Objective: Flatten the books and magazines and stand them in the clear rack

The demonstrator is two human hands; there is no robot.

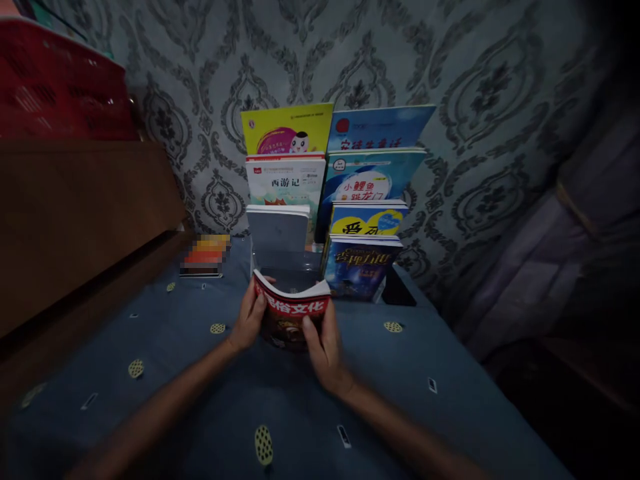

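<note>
Both hands grip a dark red book [290,327] with white lettering, its cover bowed between them. On its left edge is my left hand [249,313], fingers wrapped behind it. My right hand [324,343] clasps the right edge, thumb on the front cover. Just beyond the book stands a clear book rack [285,260] holding two columns of upright books. Its left column has a grey-backed book [278,230], a white book [287,180] and a yellow book [287,127]. In the right column are a dark blue book [361,270], a blue-and-yellow one [369,219] and taller blue books [377,177] behind.
An orange-and-red book [206,255], partly blurred out, lies left of the rack on the blue patterned cloth [195,393]. A wooden board [85,220] with a red basket [65,83] above borders the left. Patterned wallpaper [220,87] rises behind; a pale curtain [530,247] hangs at right.
</note>
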